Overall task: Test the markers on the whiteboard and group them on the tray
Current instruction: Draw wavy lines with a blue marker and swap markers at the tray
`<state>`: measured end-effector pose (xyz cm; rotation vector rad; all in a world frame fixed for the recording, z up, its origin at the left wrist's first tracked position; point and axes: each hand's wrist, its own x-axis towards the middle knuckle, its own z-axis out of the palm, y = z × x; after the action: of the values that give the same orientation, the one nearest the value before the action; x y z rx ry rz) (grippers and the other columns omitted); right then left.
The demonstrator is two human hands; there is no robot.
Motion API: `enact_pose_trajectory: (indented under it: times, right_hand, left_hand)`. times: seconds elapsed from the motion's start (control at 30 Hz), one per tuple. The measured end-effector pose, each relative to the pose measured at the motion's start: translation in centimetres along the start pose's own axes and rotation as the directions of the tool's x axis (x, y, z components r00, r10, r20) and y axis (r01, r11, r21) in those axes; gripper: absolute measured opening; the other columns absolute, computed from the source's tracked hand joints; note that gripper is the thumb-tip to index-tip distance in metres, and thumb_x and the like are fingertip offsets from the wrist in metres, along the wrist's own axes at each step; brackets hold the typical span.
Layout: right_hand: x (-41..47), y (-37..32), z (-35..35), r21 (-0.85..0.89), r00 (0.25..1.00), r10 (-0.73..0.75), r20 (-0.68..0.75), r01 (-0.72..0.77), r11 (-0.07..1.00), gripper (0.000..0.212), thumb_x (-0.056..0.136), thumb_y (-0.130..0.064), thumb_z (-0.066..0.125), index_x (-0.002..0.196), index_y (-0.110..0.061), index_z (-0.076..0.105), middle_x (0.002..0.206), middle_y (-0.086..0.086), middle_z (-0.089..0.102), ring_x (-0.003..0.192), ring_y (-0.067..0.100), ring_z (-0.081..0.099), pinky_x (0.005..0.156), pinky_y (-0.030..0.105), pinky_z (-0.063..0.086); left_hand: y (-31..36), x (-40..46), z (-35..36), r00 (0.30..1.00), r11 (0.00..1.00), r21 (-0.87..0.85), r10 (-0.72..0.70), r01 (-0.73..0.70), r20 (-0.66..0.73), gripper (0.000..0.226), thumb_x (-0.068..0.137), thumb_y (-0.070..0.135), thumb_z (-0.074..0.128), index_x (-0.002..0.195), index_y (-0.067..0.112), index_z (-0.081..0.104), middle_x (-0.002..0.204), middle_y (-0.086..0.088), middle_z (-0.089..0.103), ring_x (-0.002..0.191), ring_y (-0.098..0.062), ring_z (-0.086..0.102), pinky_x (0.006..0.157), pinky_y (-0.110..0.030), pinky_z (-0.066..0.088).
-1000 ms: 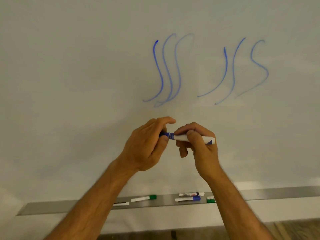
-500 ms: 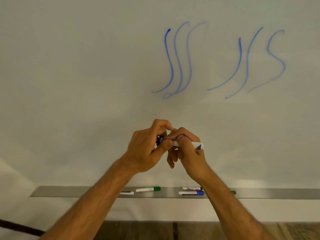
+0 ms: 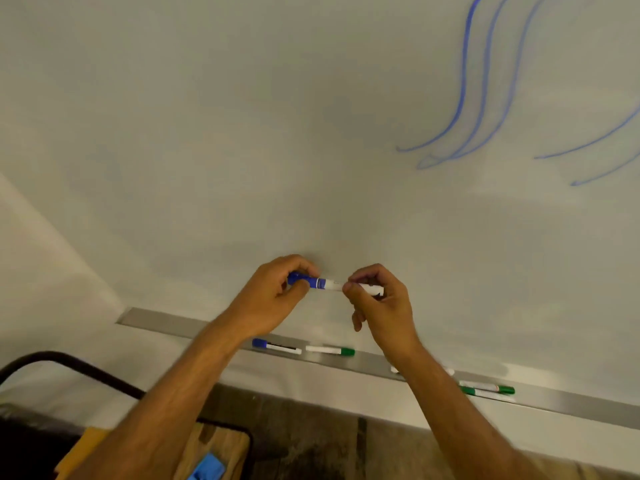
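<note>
Head view: we hold the blue marker [image 3: 325,283] above the tray [image 3: 571,401], left hand [image 3: 273,299] pinching its cap, right hand [image 3: 381,303] pinching its barrel; a half-seated cap could pop off.

Nothing here can be read. The blue marker [image 3: 329,284] held at the middle has a printed label on its white barrel, but the print is too small and blurred to make out. The markers lying along the tray [image 3: 571,401] toward five o'clock carry label bands as well, one with a speck of red [image 3: 485,387], and none of it resolves into letters. On the whiteboard [image 3: 207,133], up at one o'clock, the blue strokes [image 3: 481,98] are only wavy lines, not letters or numbers.
</note>
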<state>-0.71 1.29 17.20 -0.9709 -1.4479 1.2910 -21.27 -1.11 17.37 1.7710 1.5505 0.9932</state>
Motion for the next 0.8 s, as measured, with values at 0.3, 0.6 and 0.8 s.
enact_pose_trajectory:
  times: [0.3,0.6,0.8]
  right_hand:
    - [0.6,15.8,5.4,-0.475,0.946,0.271,0.178,-0.159,0.866,0.028,0.095,-0.004,0.054,0.106,-0.022,0.072,0.099,-0.008,0.069,0.090,0.009,0.064,0.081,0.015,0.048]
    - [2.5,28.4,9.2,-0.699,0.906,0.401,0.134,-0.201,0.687,0.018,0.098,-0.013,0.056,0.111,-0.017,0.068,0.110,0.000,0.063,0.097,0.013,0.054,0.095,0.025,0.045]
    - [2.1,32.6,9.8,-0.791,0.899,0.407,0.163,-0.128,0.598,0.014,0.099,-0.025,0.055,0.109,-0.023,0.066,0.111,-0.003,0.064,0.098,0.008,0.051,0.089,0.020,0.041]
  left_hand:
    - [-16.9,-3.0,2.6,0.980,0.974,0.113,-0.199,0.199,-0.005,0.019,0.090,0.004,0.068,0.100,0.019,0.074,0.101,0.010,0.054,0.092,-0.007,0.060,0.086,-0.023,0.054]
    - [-28.2,-3.2,7.2,0.953,0.918,0.266,-0.303,0.294,-0.006,0.020,0.092,0.000,0.060,0.103,0.014,0.070,0.107,-0.002,0.063,0.097,-0.013,0.059,0.095,-0.025,0.049]
    - [-32.0,-4.4,9.1,0.954,0.892,0.345,-0.296,0.293,-0.043,0.016,0.094,0.010,0.061,0.107,0.018,0.069,0.108,0.000,0.066,0.099,-0.013,0.058,0.091,-0.023,0.044]
